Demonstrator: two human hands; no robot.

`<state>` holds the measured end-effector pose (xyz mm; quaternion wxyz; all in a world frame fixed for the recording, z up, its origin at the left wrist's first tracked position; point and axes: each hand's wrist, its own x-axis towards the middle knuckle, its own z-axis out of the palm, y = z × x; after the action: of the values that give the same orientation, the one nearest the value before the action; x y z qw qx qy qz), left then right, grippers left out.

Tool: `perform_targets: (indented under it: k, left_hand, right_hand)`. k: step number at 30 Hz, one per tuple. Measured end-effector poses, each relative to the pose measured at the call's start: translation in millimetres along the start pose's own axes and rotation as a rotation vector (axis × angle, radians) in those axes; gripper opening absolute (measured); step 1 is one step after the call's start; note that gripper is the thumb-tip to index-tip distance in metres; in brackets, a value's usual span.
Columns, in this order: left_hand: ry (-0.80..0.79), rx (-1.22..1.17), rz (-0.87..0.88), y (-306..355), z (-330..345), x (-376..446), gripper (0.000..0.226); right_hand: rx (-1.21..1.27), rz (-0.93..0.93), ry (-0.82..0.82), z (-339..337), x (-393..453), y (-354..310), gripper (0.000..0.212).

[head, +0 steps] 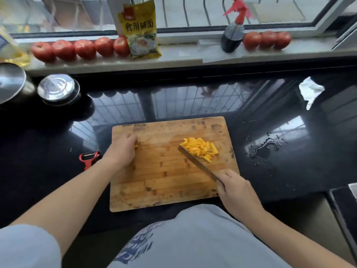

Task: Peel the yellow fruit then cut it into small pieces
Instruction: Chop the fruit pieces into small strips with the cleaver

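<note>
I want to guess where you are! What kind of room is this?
Most likely a home kitchen: a wooden cutting board on a dark counter, a knife beside cut yellow fruit pieces, and tomatoes along the windowsill.

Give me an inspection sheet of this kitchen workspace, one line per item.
Surface: glossy black counter, with a wet patch right of the wooden cutting board.
Job's things: yellow fruit pieces piled on the board's far right; knife blade against the pile.
Clutter: red peeler left of the board; two metal lids far left.
Hands: left hand curled over a bit of yellow fruit on the board; right hand grips the knife handle.
Cables: nothing seen.
Surroundings: windowsill with tomatoes, yellow packet, dark spray bottle.
</note>
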<state>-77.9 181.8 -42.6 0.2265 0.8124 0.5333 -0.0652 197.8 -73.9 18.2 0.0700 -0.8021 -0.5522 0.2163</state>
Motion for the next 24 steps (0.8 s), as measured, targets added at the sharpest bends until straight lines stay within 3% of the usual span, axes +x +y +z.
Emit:
perform_targets:
  k: [5,8,12,18,24]
  left_hand:
    - [-0.116,0.028,0.026,25.3,23.1,-35.9,0.009]
    - [-0.124,-0.054,-0.084,39.7,33.2,-42.4,0.016]
    - [-0.158,-0.253,-0.275,50.6,33.6,-32.8,0.018]
    - [-0.248,-0.622,-0.393,65.5,41.5,-33.5,0.006]
    - [-0.345,-0.988,-0.567,124.3,45.8,-53.7,0.012]
  right_hand:
    - [-0.213,0.021,-0.117,11.1,-27.8,-11.5,0.023]
    - [-0.208,0.001,-0.173,23.3,-38.3,-26.8,0.026]
    - [-0.104,-0.034,-0.181,35.5,-45.5,-33.0,0.023]
    - [0.147,0.262,0.004,20.3,-25.2,-10.9,0.029]
    - [0.224,0.227,-0.074,17.4,-8.6,-14.3,0.032]
